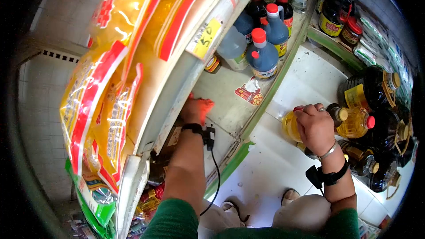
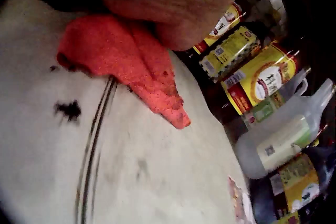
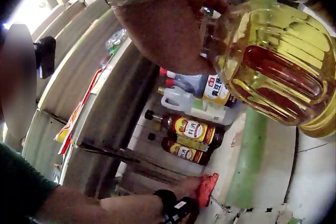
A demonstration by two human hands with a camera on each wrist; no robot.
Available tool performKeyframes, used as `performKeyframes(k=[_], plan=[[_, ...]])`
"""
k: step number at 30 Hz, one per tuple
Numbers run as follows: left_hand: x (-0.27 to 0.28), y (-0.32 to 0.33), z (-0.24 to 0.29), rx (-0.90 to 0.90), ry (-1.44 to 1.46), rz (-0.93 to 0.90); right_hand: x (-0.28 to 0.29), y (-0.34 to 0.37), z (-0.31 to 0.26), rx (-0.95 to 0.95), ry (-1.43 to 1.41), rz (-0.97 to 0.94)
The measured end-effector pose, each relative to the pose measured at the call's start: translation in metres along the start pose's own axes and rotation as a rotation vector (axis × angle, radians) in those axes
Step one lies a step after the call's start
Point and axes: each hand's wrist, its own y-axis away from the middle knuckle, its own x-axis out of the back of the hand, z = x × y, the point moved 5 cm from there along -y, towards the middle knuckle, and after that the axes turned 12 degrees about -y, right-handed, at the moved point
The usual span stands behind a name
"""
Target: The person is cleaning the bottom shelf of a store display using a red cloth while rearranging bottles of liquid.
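Note:
Low on the pale shelf board (image 2: 152, 166), my left hand (image 1: 191, 110) holds a bunched red cloth (image 2: 123, 50), whose loose corner trails over the surface. Dark smudges and a seam line show beside the cloth. My right hand (image 1: 315, 126) grips a clear bottle of yellow cooking oil (image 3: 283, 61) by its neck, over the white tiled floor. The right wrist view shows that bottle tilted, its body away from the hand; the cap is hidden by the fingers.
Behind the cloth stand sauce bottles, among them a blue red-capped jug (image 1: 264, 59) and a whitish jug (image 2: 275, 142). Yellow bags (image 1: 95, 102) hang over the upper shelf edge at left. Several dark jugs (image 1: 369, 90) and another oil bottle (image 1: 356, 121) crowd the floor at right.

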Motion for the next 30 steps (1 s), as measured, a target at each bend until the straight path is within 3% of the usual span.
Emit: performKeyframes(k=[2,4,7,8,10,11,12,14,19,23,26,27,30], plan=[[-0.039,-0.019,0.008,0.278,0.152,0.103,0.0,-0.002,-0.001,0.012,-0.023,0.032],[-0.08,-0.036,0.015,0.368,0.188,0.15,-0.001,0.0,-0.001,-0.013,-0.001,0.01],[-0.143,-0.045,0.038,0.363,0.184,0.228,0.001,0.003,0.0,-0.021,-0.004,0.011],[-0.139,-0.031,0.051,0.364,0.178,0.227,0.002,0.005,0.0,-0.023,-0.009,0.013],[-0.093,0.023,0.066,0.548,0.463,0.417,0.004,0.007,0.001,-0.026,-0.007,0.027],[-0.052,0.058,0.066,0.603,0.786,0.478,0.003,0.007,0.001,-0.025,-0.007,0.026],[-0.042,0.063,0.068,0.603,0.786,0.479,0.004,0.007,0.001,-0.006,-0.025,0.058],[-0.034,0.074,0.06,0.862,0.92,0.593,0.004,0.007,0.0,0.009,-0.045,0.089],[-0.061,0.015,0.014,0.729,1.203,0.279,0.002,0.007,0.004,-0.034,-0.022,0.047],[-0.056,-0.015,-0.019,0.603,1.009,0.257,0.003,0.004,0.006,-0.041,-0.003,0.035],[-0.045,-0.031,-0.044,0.578,0.767,0.372,0.002,0.003,0.007,0.002,0.023,0.037],[-0.038,-0.037,-0.055,0.621,0.647,0.485,0.002,0.002,0.007,0.001,-0.006,0.029],[-0.012,-0.038,-0.071,0.941,0.114,1.108,0.002,0.001,0.007,-0.007,-0.014,0.016]])
